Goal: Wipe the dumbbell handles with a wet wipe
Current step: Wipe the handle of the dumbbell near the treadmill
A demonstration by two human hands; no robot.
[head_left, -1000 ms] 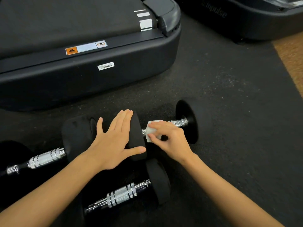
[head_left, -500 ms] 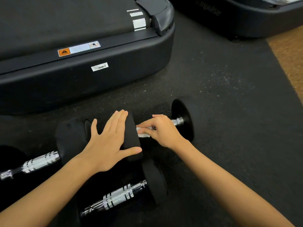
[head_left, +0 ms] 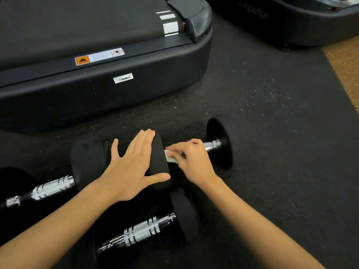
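Near dumbbell (head_left: 143, 232): lies on the floor mat (head_left: 272, 133) just below my wrists, chrome handle bare.
Left grip (head_left: 134, 167): released — fingers flat on the black head (head_left: 159, 162) of the far dumbbell.
Right grip (head_left: 192, 160): fingers pinch the wet wipe (head_left: 171, 158) round that dumbbell's handle (head_left: 210, 145), beside the head.
Beyond: treadmill base (head_left: 116, 94).

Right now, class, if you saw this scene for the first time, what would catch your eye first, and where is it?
Two bare hands at the centre: the left hand lies flat on a black dumbbell weight, while the right hand pinches a white wet wipe round the chrome handle beside it. Two more shiny handles glint at lower left and bottom centre. A big dark treadmill with an orange warning label fills the top left.
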